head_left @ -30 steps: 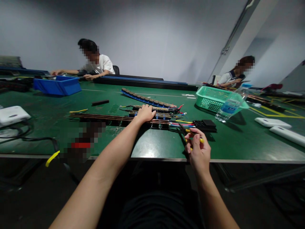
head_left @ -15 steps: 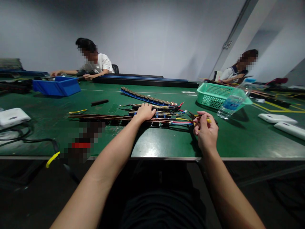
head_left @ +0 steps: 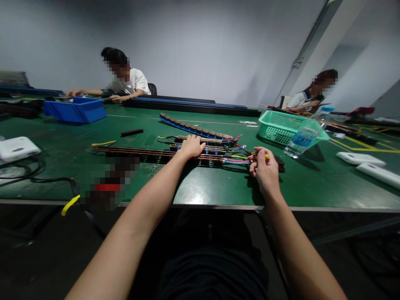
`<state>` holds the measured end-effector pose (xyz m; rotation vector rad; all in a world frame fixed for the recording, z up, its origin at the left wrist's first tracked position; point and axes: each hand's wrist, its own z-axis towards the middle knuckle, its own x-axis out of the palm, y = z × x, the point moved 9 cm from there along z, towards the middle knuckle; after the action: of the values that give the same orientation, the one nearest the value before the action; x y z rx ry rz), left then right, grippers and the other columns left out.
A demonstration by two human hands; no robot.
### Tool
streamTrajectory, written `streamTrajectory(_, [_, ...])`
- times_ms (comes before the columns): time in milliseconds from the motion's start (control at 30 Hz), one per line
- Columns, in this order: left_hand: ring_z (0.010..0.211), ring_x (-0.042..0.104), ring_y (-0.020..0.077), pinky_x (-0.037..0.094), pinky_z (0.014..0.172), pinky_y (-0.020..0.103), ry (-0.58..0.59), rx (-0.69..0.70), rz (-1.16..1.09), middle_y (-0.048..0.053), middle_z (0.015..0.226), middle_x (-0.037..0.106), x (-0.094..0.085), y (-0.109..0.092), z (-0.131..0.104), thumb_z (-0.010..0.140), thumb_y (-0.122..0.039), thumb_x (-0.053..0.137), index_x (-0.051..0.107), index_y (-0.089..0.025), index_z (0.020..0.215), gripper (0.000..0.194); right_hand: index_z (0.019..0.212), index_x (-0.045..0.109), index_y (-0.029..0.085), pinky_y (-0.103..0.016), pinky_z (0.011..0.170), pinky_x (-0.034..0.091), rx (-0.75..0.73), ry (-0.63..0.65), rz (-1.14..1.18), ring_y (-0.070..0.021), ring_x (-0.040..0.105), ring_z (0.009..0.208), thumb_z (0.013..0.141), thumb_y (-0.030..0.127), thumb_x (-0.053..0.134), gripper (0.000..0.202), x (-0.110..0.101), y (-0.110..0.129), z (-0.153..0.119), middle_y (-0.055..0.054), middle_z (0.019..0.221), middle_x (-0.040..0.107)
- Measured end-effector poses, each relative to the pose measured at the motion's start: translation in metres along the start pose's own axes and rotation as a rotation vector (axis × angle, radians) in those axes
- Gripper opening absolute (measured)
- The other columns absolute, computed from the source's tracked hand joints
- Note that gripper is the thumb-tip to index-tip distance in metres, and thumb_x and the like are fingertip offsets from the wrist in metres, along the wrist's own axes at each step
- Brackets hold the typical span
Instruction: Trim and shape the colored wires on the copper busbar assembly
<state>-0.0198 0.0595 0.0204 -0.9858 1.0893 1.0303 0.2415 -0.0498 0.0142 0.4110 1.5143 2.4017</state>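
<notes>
Long dark strips with copper-coloured rods (head_left: 143, 154) lie side by side on the green table. My left hand (head_left: 191, 148) rests across them with its fingers spread, pressing on the rods. From the strips' right end, yellow, red and blue wires (head_left: 237, 161) run to my right hand (head_left: 264, 166). That hand is closed around a small tool with yellow handles (head_left: 266, 156), whose jaws are mostly hidden by the fingers. Behind the strips lies a curved blue-edged strip (head_left: 193, 127).
A green basket (head_left: 275, 127) and a tilted-looking water bottle (head_left: 301, 139) stand at the right. A blue bin (head_left: 76, 111) is at the back left. White devices (head_left: 18, 151) lie at both sides. Two people (head_left: 131, 83) sit across the table.
My right hand has moved slightly left, closer to the wires' ends, and the tool's jaws are less visible. My left hand stays on the strips.
</notes>
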Motion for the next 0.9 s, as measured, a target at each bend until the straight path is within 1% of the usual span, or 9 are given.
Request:
streamTrajectory(167, [0.136, 0.049, 0.0338, 0.046, 0.108, 0.045, -0.002, 0.000, 0.005, 0.018, 0.145, 0.057, 0.001, 0.001, 0.000, 0.106, -0.046, 0.039, 0.061, -0.014, 0.137, 0.049, 0.109, 0.061, 0.022, -0.017, 0.036, 0.033, 0.017, 0.026, -0.108, -0.0065, 0.055, 0.045, 0.079, 0.078, 0.064, 0.063, 0.001, -0.007, 0.000, 0.001, 0.080, 0.066])
streamTrajectory(300, [0.136, 0.049, 0.0338, 0.046, 0.108, 0.045, 0.003, -0.002, -0.003, 0.018, 0.145, 0.057, 0.001, 0.000, 0.000, 0.106, -0.046, 0.039, 0.060, -0.013, 0.138, 0.050, 0.108, 0.060, 0.022, -0.016, 0.037, 0.034, -0.005, -0.018, -0.034, -0.0083, 0.056, 0.049, 0.081, 0.078, 0.064, 0.063, -0.004, -0.004, -0.005, 0.000, 0.081, 0.067])
streamTrajectory(400, [0.136, 0.048, 0.0339, 0.045, 0.108, 0.045, 0.009, -0.003, -0.007, 0.018, 0.146, 0.056, 0.001, 0.000, 0.000, 0.106, -0.046, 0.038, 0.060, -0.013, 0.137, 0.050, 0.110, 0.059, 0.022, -0.017, 0.038, 0.036, -0.067, -0.046, -0.003, -0.0101, 0.058, 0.055, 0.084, 0.075, 0.062, 0.059, -0.007, 0.002, -0.007, -0.002, 0.084, 0.068])
streamTrajectory(500, [0.136, 0.048, 0.0343, 0.045, 0.109, 0.045, 0.010, -0.001, -0.008, 0.019, 0.145, 0.056, 0.000, 0.000, 0.000, 0.106, -0.045, 0.038, 0.060, -0.013, 0.137, 0.050, 0.113, 0.059, 0.023, -0.018, 0.042, 0.040, -0.112, 0.006, -0.065, -0.0109, 0.059, 0.060, 0.088, 0.072, 0.060, 0.055, -0.003, 0.002, -0.005, -0.003, 0.087, 0.069])
streamTrajectory(567, [0.136, 0.048, 0.0344, 0.045, 0.109, 0.045, 0.011, -0.001, -0.006, 0.019, 0.145, 0.056, 0.000, 0.000, 0.000, 0.106, -0.045, 0.038, 0.060, -0.013, 0.137, 0.050, 0.114, 0.060, 0.023, -0.019, 0.044, 0.041, -0.097, 0.059, -0.111, -0.0113, 0.060, 0.060, 0.091, 0.070, 0.058, 0.053, 0.002, -0.004, -0.003, -0.003, 0.086, 0.069])
streamTrajectory(633, [0.136, 0.049, 0.0344, 0.045, 0.109, 0.045, 0.012, 0.001, -0.004, 0.019, 0.145, 0.057, 0.000, 0.000, 0.000, 0.106, -0.045, 0.038, 0.060, -0.012, 0.137, 0.050, 0.115, 0.061, 0.023, -0.020, 0.045, 0.041, -0.082, 0.079, -0.133, -0.0118, 0.060, 0.060, 0.092, 0.069, 0.057, 0.052, 0.003, -0.007, -0.002, -0.002, 0.083, 0.069])
streamTrajectory(767, [0.136, 0.049, 0.0336, 0.045, 0.109, 0.045, 0.010, -0.001, 0.001, 0.018, 0.145, 0.057, 0.000, 0.001, 0.000, 0.106, -0.045, 0.038, 0.060, -0.013, 0.137, 0.050, 0.113, 0.061, 0.023, -0.019, 0.043, 0.041, -0.076, 0.050, -0.106, -0.0119, 0.061, 0.060, 0.088, 0.072, 0.060, 0.055, 0.002, -0.006, -0.001, -0.002, 0.083, 0.069])
streamTrajectory(900, [0.135, 0.049, 0.0332, 0.046, 0.108, 0.044, 0.007, -0.003, 0.005, 0.018, 0.145, 0.057, 0.000, 0.001, 0.000, 0.106, -0.046, 0.038, 0.061, -0.014, 0.137, 0.050, 0.109, 0.059, 0.023, -0.017, 0.037, 0.038, -0.019, 0.007, 0.002, -0.0114, 0.060, 0.056, 0.077, 0.080, 0.066, 0.066, 0.002, -0.004, -0.001, -0.001, 0.081, 0.069])
